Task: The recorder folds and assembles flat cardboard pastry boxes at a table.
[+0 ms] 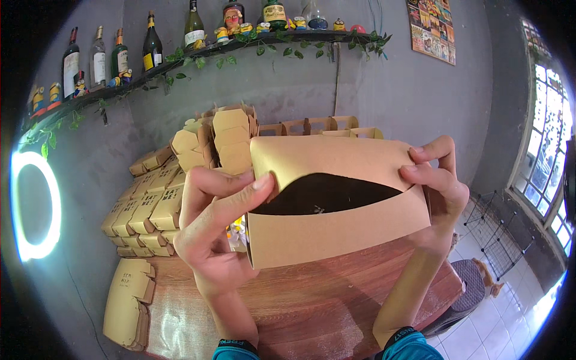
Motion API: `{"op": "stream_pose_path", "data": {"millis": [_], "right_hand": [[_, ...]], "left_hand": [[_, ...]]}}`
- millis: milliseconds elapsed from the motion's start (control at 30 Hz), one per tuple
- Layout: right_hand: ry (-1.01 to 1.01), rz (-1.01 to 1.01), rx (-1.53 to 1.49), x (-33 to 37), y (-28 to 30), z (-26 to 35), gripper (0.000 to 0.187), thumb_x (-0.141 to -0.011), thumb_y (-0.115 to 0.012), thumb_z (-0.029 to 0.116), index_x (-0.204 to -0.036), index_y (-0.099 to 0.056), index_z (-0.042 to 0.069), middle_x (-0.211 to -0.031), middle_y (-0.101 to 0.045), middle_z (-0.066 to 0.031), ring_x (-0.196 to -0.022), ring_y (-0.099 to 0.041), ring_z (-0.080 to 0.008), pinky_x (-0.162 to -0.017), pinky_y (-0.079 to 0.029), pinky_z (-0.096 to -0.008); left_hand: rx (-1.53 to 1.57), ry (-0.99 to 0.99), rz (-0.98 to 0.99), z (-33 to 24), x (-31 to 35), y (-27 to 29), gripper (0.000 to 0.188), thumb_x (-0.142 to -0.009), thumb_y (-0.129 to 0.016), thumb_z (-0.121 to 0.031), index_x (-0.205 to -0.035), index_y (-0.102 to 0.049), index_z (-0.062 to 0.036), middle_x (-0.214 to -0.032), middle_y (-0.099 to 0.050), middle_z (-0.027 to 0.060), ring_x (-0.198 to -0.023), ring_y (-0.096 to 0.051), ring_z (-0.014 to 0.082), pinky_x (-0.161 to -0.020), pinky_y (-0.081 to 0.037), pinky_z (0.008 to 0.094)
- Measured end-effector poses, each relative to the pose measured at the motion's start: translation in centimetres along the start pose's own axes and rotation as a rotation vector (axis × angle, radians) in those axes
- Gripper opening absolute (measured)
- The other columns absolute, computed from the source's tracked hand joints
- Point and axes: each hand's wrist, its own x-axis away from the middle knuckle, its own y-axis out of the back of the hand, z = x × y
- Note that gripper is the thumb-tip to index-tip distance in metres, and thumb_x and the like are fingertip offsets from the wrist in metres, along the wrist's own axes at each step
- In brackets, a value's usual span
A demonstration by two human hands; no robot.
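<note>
A brown card box (pixel 339 234) hangs above the counter (pixel 300 312), its top panel bowed up from the front wall in a dark gap. The left grip (pixel 210 231) pinches one end, thumb at the panel's corner; the right grip (pixel 441 186) is closed on the other end. To seat the panel neatly, it seems best to hold both ends square and press the corners evenly, without creasing the bow. No writing shows on its facing sides. Dark lettering marks the stacked boxes (pixel 141 210) and flat blanks (pixel 123 300); paper labels front the shelf bottles (pixel 152 45).
</note>
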Motion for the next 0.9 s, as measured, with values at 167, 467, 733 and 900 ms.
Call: {"op": "stream_pose_path", "data": {"millis": [167,467,733,900], "right_hand": [[0.031,0.066,-0.033,0.0,0.1,-0.2,0.039,-0.051,-0.088,0.007,-0.089,-0.077,0.004,-0.110,-0.052,-0.0138,-0.103,-0.060,-0.0249,-0.096,-0.050,-0.0453],[-0.058,0.218,0.164,-0.4,-0.9,1.8,0.033,-0.051,-0.088,0.012,-0.079,-0.072,0.006,-0.110,-0.048,-0.0149,-0.098,-0.055,-0.0283,-0.092,-0.048,-0.0483],[-0.168,0.289,0.195,-0.9,-0.4,4.3,0.037,-0.047,-0.084,0.015,-0.083,-0.079,0.011,-0.104,-0.047,-0.0144,-0.097,-0.053,-0.0295,-0.088,-0.048,-0.0416],[-0.004,0.073,0.272,-0.2,-1.5,4.2,0.027,-0.055,-0.089,0.018,-0.077,-0.074,0.012,-0.111,-0.054,-0.0207,-0.088,-0.058,-0.0304,-0.082,-0.051,-0.0383]], "left_hand": [[0.119,-0.142,-0.077,1.2,-0.3,-0.2,0.048,-0.054,-0.084,-0.007,-0.101,-0.077,-0.0051,-0.102,-0.063,0.0107,-0.080,-0.058,0.0160,-0.068,-0.049,0.0272],[-0.058,-0.166,-0.021,0.6,-0.2,0.6,0.041,-0.049,-0.083,-0.008,-0.090,-0.077,-0.0054,-0.096,-0.068,0.0110,-0.069,-0.060,0.0166,-0.065,-0.049,0.0283],[-0.071,-0.195,0.030,-0.8,-0.2,0.7,0.036,-0.052,-0.082,-0.005,-0.087,-0.076,-0.0046,-0.093,-0.068,0.0110,-0.072,-0.063,0.0189,-0.067,-0.054,0.0318],[0.009,-0.231,-0.036,-0.6,0.2,0.3,0.026,-0.057,-0.080,-0.001,-0.083,-0.076,-0.0040,-0.086,-0.067,0.0096,-0.075,-0.067,0.0225,-0.075,-0.059,0.0374]]}}
